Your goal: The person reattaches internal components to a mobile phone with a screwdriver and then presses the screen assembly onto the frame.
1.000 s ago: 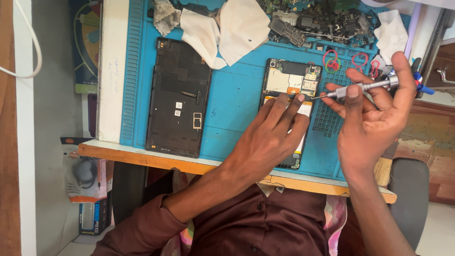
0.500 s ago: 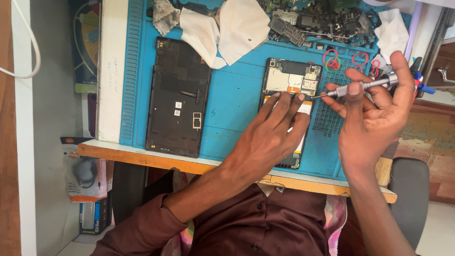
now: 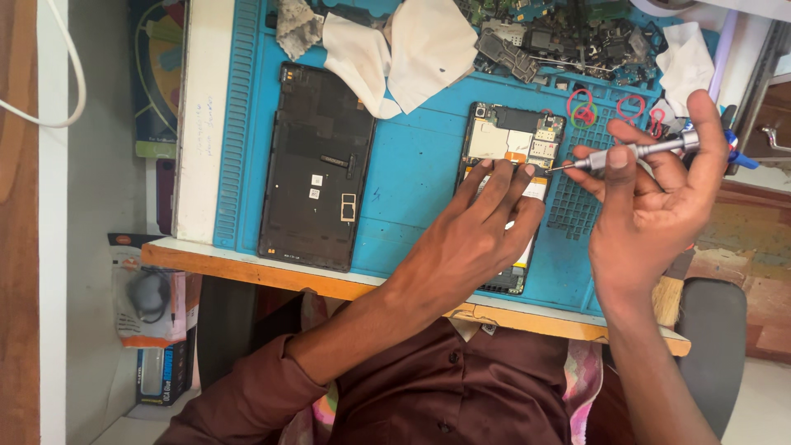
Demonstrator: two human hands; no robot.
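The opened phone (image 3: 512, 177) lies face down on the blue repair mat (image 3: 412, 173), its circuit board bare at the top end. The left hand (image 3: 482, 239) presses flat on it, fingers together and spread over the middle. The right hand (image 3: 651, 214) has its fingers pinched around a slim precision screwdriver (image 3: 638, 151), whose tip touches the board's right edge. I'd say the risk is the tip skating off a tiny screw and gouging the board or a ribbon connector, most likely if the phone shifts under the palm. A freed screw could also roll into the mat's grid pockets (image 3: 581, 206) or the heap of spare parts (image 3: 568, 37). The removed back cover (image 3: 317, 165) sits well apart, near the white cloths (image 3: 395, 53).
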